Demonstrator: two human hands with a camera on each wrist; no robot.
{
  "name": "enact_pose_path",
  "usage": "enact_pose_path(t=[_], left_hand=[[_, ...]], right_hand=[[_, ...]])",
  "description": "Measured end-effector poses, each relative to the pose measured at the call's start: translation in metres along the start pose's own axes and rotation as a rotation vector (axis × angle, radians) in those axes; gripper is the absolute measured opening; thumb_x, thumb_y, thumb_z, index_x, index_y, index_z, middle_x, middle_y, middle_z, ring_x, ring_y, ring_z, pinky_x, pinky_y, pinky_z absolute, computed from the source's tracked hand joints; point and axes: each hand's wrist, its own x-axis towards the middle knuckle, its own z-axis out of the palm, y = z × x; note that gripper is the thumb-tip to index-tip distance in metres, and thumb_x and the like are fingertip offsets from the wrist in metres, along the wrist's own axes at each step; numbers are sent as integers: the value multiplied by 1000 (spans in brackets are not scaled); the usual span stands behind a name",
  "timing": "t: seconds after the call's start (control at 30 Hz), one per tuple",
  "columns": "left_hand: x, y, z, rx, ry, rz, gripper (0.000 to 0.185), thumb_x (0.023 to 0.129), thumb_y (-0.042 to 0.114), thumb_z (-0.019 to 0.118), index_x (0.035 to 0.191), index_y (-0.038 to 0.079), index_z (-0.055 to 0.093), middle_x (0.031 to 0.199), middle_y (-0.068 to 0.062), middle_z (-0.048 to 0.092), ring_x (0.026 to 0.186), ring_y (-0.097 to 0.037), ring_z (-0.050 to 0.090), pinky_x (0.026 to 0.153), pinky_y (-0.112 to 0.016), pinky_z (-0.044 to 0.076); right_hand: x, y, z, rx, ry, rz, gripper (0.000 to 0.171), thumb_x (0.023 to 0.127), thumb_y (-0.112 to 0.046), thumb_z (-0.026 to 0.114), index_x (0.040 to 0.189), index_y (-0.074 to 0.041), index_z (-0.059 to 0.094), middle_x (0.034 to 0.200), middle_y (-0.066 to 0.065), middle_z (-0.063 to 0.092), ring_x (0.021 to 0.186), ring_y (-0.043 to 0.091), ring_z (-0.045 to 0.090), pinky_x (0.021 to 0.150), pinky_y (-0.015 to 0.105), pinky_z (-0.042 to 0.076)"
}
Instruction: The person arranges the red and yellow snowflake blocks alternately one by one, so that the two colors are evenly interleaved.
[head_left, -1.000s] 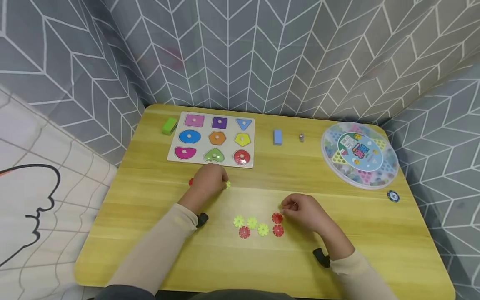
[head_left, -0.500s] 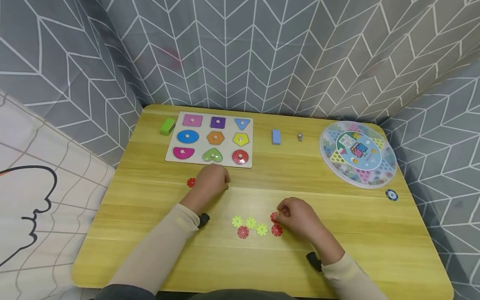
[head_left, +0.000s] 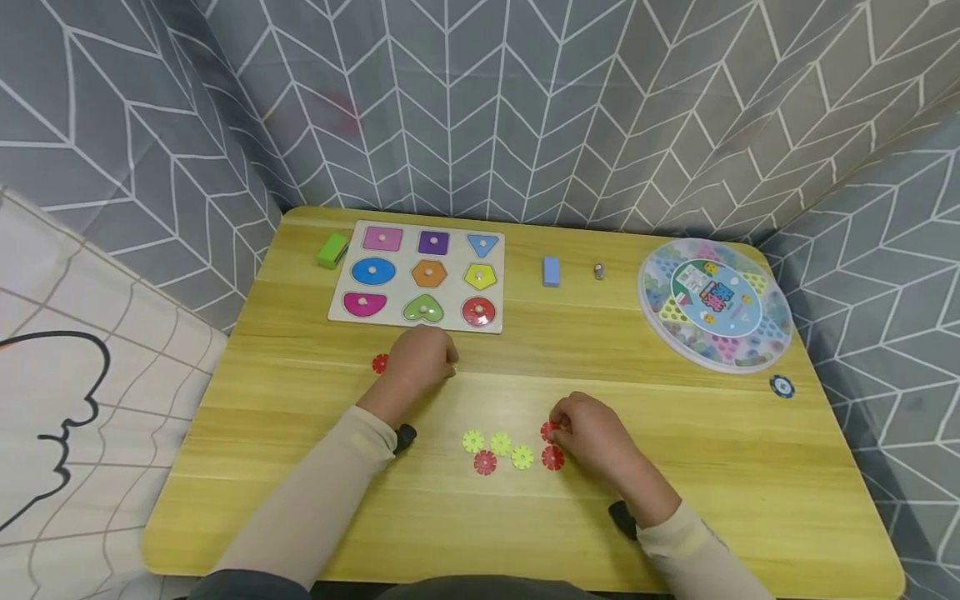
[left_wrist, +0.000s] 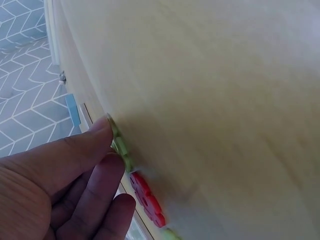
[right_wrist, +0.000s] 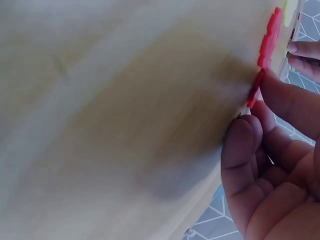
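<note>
Two red discs (head_left: 552, 457), one (head_left: 485, 462) at either end of the nearest row; flat, flower-like, rims notched; well in front of the puzzle board (head_left: 453, 289). Three yellow-green discs (head_left: 501, 444), same pattern, slightly nearer the board. Right hand (head_left: 596, 429), in front of the board and to its right: thumb touched another red disc (right_wrist: 256, 90); whether the fingers pinched it could not be told. Left hand (head_left: 416, 362), just before the board: thumb and finger pinched a yellow-green disc (left_wrist: 120, 145), seen edge-on. Blue block (head_left: 551, 272), right of the board.
</note>
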Motion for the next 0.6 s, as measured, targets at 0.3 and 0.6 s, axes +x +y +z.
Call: enact_pose_path(t=[0.3,0.6], left_hand=[[1,-1,0,-7,-2,-2,15,87,16,85,101,11,83,97,-1,76,101,-27,66,91,-42,53],[1,0,0,-5,-8,-5,15,87,17,85,101,11,83,98,-1,77,102,-28,66,92,-43,52]], right_hand=[[4,3,-3,34,-55,3,16,91,-13,80,93,-6,66,84,0,54,74,16,51,70,36,48],[5,2,0,27,-19,42,22,89,-13,83,99,-4,66,86,1,56,76,16,54,73,37,50]])
